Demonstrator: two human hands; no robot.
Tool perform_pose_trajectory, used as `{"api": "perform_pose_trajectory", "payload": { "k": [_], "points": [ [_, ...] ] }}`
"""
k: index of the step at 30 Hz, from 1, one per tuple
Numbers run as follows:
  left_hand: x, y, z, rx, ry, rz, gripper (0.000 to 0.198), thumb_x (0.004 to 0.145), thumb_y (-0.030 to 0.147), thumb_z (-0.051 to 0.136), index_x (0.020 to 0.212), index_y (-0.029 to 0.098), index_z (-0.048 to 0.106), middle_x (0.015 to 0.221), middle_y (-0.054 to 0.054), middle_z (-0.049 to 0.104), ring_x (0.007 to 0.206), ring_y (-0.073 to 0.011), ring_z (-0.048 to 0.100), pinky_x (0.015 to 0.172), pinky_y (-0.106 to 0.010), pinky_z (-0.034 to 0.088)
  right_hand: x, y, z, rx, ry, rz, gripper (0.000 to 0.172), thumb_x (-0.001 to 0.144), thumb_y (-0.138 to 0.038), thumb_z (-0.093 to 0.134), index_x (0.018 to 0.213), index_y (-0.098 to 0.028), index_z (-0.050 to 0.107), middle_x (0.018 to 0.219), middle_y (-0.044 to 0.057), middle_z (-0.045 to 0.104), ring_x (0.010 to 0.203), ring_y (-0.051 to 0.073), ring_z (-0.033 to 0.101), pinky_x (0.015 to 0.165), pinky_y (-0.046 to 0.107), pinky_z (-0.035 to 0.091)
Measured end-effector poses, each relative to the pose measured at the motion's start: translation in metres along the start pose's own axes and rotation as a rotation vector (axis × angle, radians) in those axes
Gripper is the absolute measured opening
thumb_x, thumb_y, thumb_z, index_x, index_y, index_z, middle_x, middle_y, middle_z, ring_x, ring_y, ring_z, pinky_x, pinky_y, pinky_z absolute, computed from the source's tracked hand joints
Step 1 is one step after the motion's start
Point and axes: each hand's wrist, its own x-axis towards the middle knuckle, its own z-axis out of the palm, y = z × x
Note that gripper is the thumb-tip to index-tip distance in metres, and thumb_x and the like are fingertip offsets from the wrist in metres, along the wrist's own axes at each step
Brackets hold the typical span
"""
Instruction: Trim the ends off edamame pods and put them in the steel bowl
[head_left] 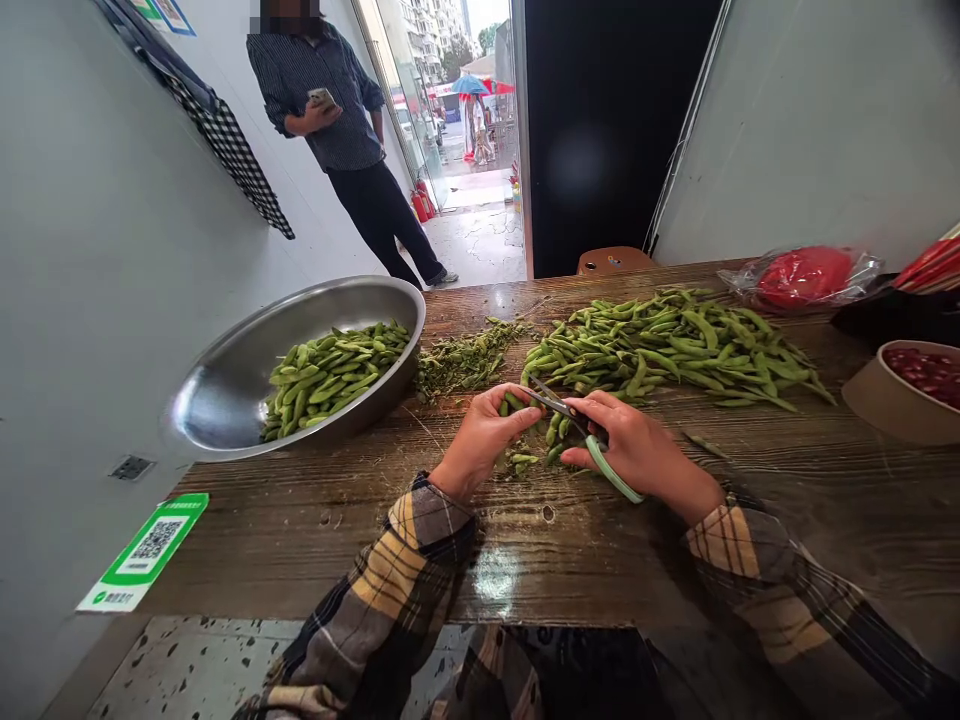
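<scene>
Between the thumb and fingers of my left hand (491,432) is a green edamame pod (513,403). My right hand (630,445) grips scissors (611,470) with pale green handles, their blades pointing left at the pod. A wide heap of edamame pods (675,345) lies just beyond my hands, to the right. Left of it is a small pile of trimmed bits (469,360). A large steel bowl (217,350), tilted towards me, holds many pods (337,380). A few loose pods and scraps lie on the wood below my hands.
The dark wooden table (360,540) carries a paper tub (870,395) of dark red pieces and a red item in clear plastic (806,277) at right. A green QR card (146,550) is at the left edge. Beyond the table stands a person (330,110) holding a phone.
</scene>
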Motion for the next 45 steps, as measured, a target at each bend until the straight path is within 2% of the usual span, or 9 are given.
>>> {"api": "perform_pose_trajectory", "payload": {
  "k": [5,9,13,19,23,26,32,45],
  "points": [
    [-0.002,0.002,0.004,0.065,-0.075,0.056,0.020,0.068,0.029,0.076,0.079,0.013,0.070,0.080,-0.004,0.068,0.075,-0.0135,0.058,0.075,-0.024,0.045,-0.001,-0.001,0.001,0.043,0.008,-0.041,0.053,0.078,-0.041,0.070,0.125,-0.021,0.053,0.098,0.004,0.059,0.073,0.017,0.059,0.066,0.031,0.049],
    [-0.002,0.001,0.004,0.110,-0.072,0.063,0.021,0.069,0.031,0.075,0.079,0.013,0.070,0.083,-0.005,0.069,0.079,-0.0157,0.059,0.078,-0.026,0.045,-0.001,0.000,0.001,0.049,0.019,-0.074,0.051,0.079,-0.042,0.069,0.123,-0.021,0.054,0.096,0.005,0.059,0.072,0.017,0.059,0.066,0.031,0.049],
    [-0.001,-0.002,0.001,0.179,-0.069,0.081,0.020,0.070,0.032,0.073,0.077,0.013,0.068,0.083,-0.005,0.068,0.079,-0.0156,0.058,0.076,-0.026,0.044,-0.001,0.002,0.000,0.015,0.031,-0.090,0.041,0.082,-0.040,0.066,0.118,-0.021,0.058,0.092,0.005,0.062,0.077,0.020,0.061,0.068,0.031,0.049],
    [0.001,-0.003,-0.002,0.205,-0.056,0.077,0.021,0.069,0.030,0.073,0.070,0.013,0.061,0.072,0.000,0.058,0.067,-0.0103,0.049,0.065,-0.022,0.039,-0.002,0.002,0.000,-0.024,-0.003,-0.052,0.039,0.085,-0.042,0.063,0.117,-0.020,0.059,0.095,0.007,0.065,0.083,0.022,0.064,0.072,0.032,0.050],
    [0.000,-0.005,-0.003,0.072,-0.022,-0.039,0.026,0.072,0.035,0.071,0.079,0.015,0.056,0.063,0.005,0.049,0.050,-0.0051,0.038,0.048,-0.019,0.030,0.000,0.006,0.002,-0.037,0.065,-0.019,0.039,0.084,-0.043,0.063,0.115,-0.019,0.060,0.095,0.008,0.065,0.084,0.023,0.064,0.073,0.034,0.051],
    [0.001,-0.005,-0.004,-0.099,0.031,-0.072,0.029,0.073,0.037,0.070,0.084,0.018,0.051,0.063,0.007,0.046,0.045,-0.0029,0.034,0.042,-0.017,0.025,0.001,0.009,0.003,-0.002,0.141,0.010,0.044,0.082,-0.045,0.065,0.117,-0.019,0.058,0.101,0.009,0.065,0.086,0.024,0.065,0.074,0.036,0.052],
    [0.002,-0.003,-0.004,-0.259,0.064,-0.066,0.030,0.072,0.033,0.072,0.084,0.018,0.049,0.072,0.005,0.052,0.046,-0.0014,0.038,0.042,-0.016,0.028,0.000,0.008,0.003,-0.001,0.108,-0.009,0.050,0.079,-0.047,0.067,0.120,-0.020,0.057,0.103,0.009,0.063,0.088,0.024,0.064,0.073,0.036,0.053],
    [-0.003,-0.004,0.001,-0.186,-0.035,-0.048,0.029,0.073,0.033,0.071,0.082,0.018,0.049,0.070,0.005,0.052,0.047,-0.0015,0.039,0.043,-0.015,0.027,0.001,0.006,0.003,0.092,0.112,-0.054,0.048,0.080,-0.045,0.068,0.119,-0.020,0.056,0.100,0.008,0.061,0.087,0.022,0.063,0.074,0.035,0.054]
  ]
}}
